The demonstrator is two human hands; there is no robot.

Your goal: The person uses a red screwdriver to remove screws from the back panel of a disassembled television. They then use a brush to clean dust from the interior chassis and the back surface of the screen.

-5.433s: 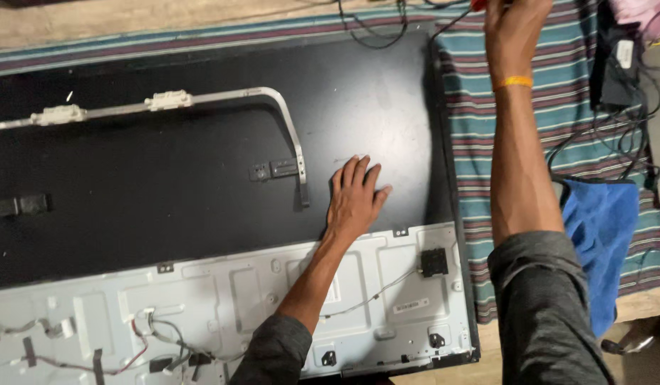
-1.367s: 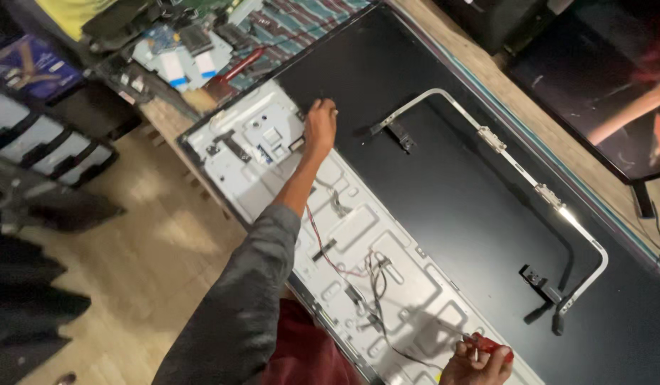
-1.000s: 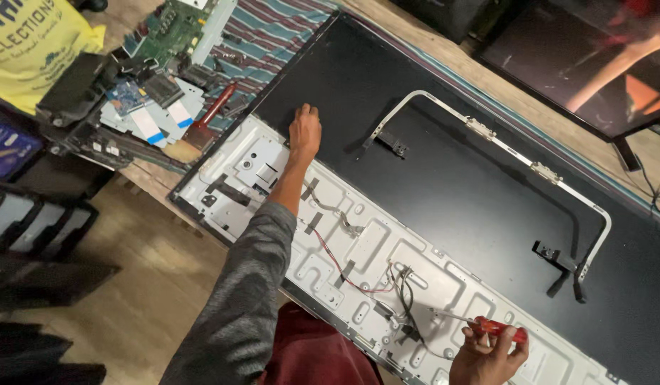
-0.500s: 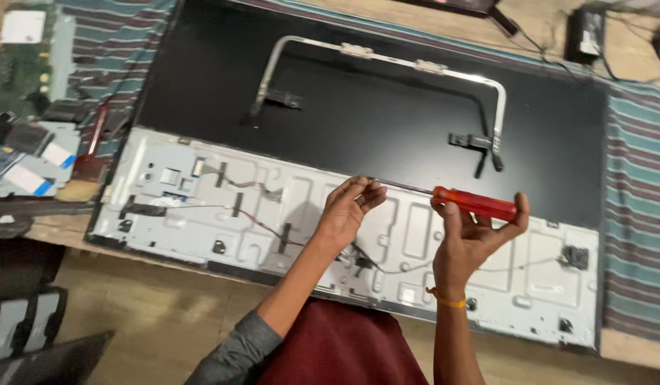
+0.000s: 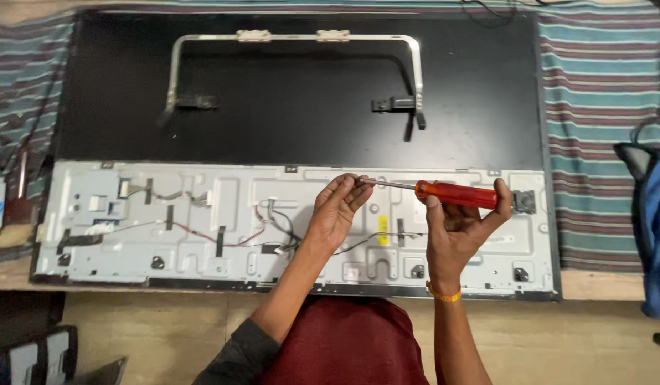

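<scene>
My right hand (image 5: 455, 228) grips a screwdriver by its red handle (image 5: 455, 194), held level above the panel. The metal shaft (image 5: 387, 185) points left, and the fingertips of my left hand (image 5: 335, 210) pinch its tip. Both hands hover over the grey metal back plate (image 5: 202, 214) of a large flat television lying face down. Thin wires (image 5: 273, 228) run across that plate under my left hand. A U-shaped metal stand bracket (image 5: 294, 39) lies on the black upper part (image 5: 294, 135) of the television back.
A striped cloth (image 5: 601, 107) covers the table under the television. A blue cloth (image 5: 658, 228) lies at the right edge. Small parts and a red-handled tool (image 5: 20, 178) sit at the left edge. Wooden floor (image 5: 166, 328) shows below.
The view has swung until the television lies level in front of me. My left hand left the plate's far corner and now pinches the screwdriver tip. My right hand has raised the screwdriver.
</scene>
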